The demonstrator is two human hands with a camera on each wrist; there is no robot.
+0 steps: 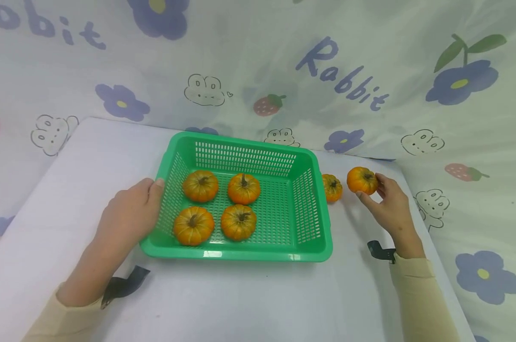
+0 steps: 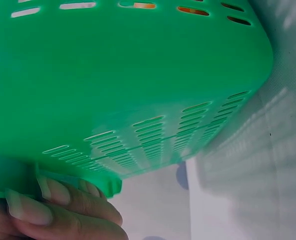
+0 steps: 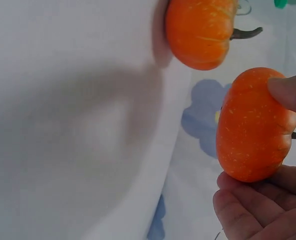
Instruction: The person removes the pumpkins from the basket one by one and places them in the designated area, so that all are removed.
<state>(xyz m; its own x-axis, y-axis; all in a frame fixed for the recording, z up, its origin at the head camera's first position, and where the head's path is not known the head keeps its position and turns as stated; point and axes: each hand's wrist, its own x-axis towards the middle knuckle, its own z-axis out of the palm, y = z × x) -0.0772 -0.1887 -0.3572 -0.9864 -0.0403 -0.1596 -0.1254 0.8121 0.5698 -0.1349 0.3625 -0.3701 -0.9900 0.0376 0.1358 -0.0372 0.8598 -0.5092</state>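
My left hand [image 1: 131, 209] grips the left rim of a green plastic basket [image 1: 266, 255], thumb on top; in the left wrist view its fingertips [image 2: 30, 210] curl under the rim beside the slotted wall. Several small orange pumpkins [image 1: 194, 226] sit in the basket's left and middle part, stems up. To the right of the basket, my right hand [image 1: 390, 202] holds another small pumpkin [image 1: 362, 180] between thumb and fingers. The right wrist view shows this held pumpkin [image 3: 255, 125] raised off the white tabletop, its shadow falling below.
One more pumpkin [image 1: 332, 188] rests on the white table [image 1: 258, 299] just outside the basket's right wall, partly hidden by it. Behind the table hangs a printed cloth [image 1: 241, 52] with rabbits, flowers and strawberries. Black straps [image 1: 125, 285] circle both wrists.
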